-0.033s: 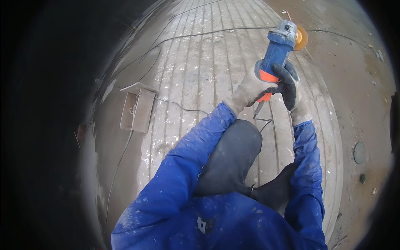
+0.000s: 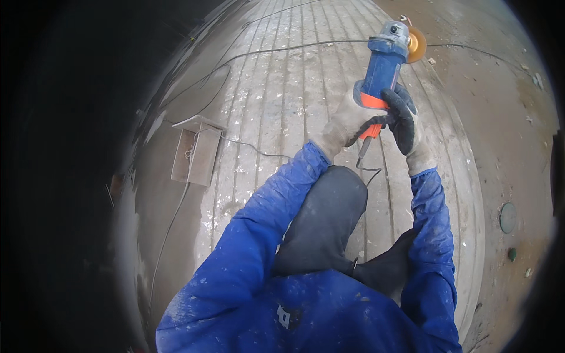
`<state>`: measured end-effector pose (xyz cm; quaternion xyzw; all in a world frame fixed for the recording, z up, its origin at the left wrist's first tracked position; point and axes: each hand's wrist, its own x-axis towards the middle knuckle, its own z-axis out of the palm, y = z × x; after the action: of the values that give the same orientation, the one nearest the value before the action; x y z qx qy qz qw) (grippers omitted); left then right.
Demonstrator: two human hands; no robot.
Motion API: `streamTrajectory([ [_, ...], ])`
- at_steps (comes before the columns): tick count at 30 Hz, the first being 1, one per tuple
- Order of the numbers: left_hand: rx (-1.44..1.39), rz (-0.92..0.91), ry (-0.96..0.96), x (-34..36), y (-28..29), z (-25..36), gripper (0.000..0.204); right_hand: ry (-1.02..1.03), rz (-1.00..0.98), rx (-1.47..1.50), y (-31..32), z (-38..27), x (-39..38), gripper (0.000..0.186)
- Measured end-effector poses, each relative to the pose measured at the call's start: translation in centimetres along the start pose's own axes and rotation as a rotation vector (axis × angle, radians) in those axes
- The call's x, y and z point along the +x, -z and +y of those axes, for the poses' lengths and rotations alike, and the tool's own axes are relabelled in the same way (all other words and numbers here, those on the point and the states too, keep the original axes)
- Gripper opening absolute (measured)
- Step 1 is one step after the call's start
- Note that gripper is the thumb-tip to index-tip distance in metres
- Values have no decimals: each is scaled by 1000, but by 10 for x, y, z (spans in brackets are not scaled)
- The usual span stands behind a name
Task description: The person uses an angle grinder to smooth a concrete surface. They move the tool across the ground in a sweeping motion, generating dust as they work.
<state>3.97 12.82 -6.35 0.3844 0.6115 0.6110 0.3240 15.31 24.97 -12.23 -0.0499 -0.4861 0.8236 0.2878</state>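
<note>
An angle grinder [image 2: 385, 67] with a blue body, an orange rear part and a grey metal head is held out over the ribbed slab. On the right side of its head sits a round yellow-gold disc [image 2: 417, 45]. My left hand [image 2: 348, 120], in a pale, dark-palmed work glove, wraps the orange rear part from the left. My right hand [image 2: 406, 125], gloved alike, closes round the body from the right, its dark fingers across the front. From the tool's back end a dark cord [image 2: 369, 169] drops behind my knee.
The ribbed grey slab [image 2: 259, 170] is speckled with white flecks. On its left side stands an angled metal piece [image 2: 203, 154] with a cord draped over it. A long cable [image 2: 294, 47] crosses the far part. Brown ground [image 2: 500, 141] with a green round object [image 2: 508, 217] lies right.
The angle grinder and both hands have shifted slightly to the left, and the tool stands a little more upright. Both hands keep their grip.
</note>
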Motion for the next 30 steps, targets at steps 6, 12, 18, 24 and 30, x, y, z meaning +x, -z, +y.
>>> streamTrajectory([
  [6,-108,162,-64,11,75,56,41,-470,-440,-215,3,120,-27,60],
  [12,64,498,-154,-6,197,46,46,-509,-89,-345,34,161,-65,52],
  [18,258,795,-71,-46,314,-61,48,-667,-77,-379,53,257,-142,50],
  [24,279,842,303,-118,403,-175,49,-864,-83,-612,32,343,-210,49],
  [30,372,868,373,-149,395,-243,40,-904,-66,-786,34,352,-205,49],
])
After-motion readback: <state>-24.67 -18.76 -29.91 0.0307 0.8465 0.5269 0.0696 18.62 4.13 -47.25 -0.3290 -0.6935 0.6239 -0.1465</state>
